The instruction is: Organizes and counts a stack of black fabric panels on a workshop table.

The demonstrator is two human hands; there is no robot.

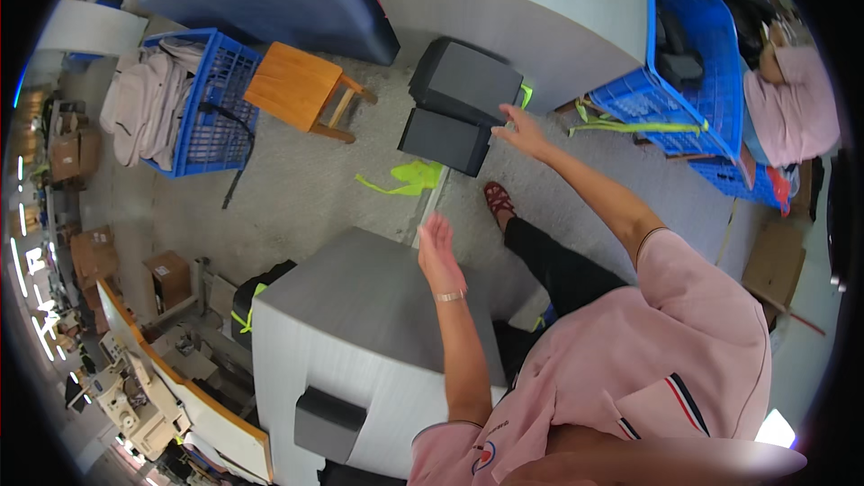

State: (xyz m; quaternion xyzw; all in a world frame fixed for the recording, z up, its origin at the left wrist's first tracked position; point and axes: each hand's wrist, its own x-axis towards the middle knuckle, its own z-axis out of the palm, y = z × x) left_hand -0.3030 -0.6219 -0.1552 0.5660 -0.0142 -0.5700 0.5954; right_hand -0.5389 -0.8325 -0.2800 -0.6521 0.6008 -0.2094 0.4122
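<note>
My right hand (520,131) reaches far forward, fingers spread, its fingertips at the edge of a dark grey padded chair (461,99) on the floor. It grips nothing. My left hand (438,252) hovers open, palm flat, above the far edge of a grey table top (360,306) just in front of me. It holds nothing. My foot in a reddish sandal (498,202) shows on the floor below the right arm.
A wooden stool (297,87) stands left of the chair, beside a blue crate (216,103) of pale garments. Neon yellow fabric scraps (405,178) lie on the floor. Another grey table (540,9) carries a blue basket (693,54). A person in pink (792,99) sits at far right.
</note>
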